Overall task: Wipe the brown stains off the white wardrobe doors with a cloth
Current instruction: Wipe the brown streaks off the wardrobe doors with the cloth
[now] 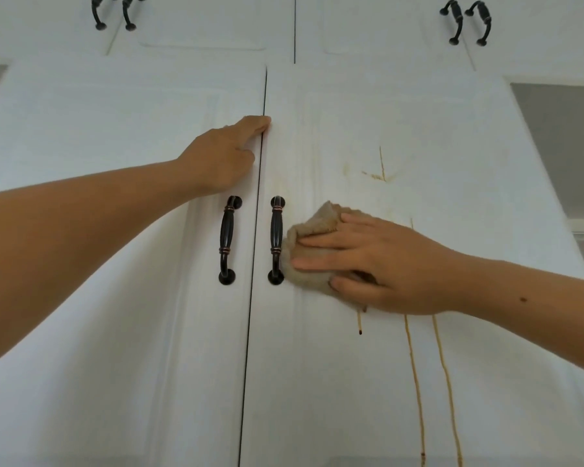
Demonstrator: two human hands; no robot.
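You're pressing the cloth flat with your right hand, left hand bracing open (fingers straight); wiping sideways is risking smearing the drips.

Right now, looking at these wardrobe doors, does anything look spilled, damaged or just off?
Yes. The right door carries brown stains. Two long drip lines and a short drip ending in a dark drop run down below the right hand and its cloth. Thin smears sit above it. The left door looks clean.
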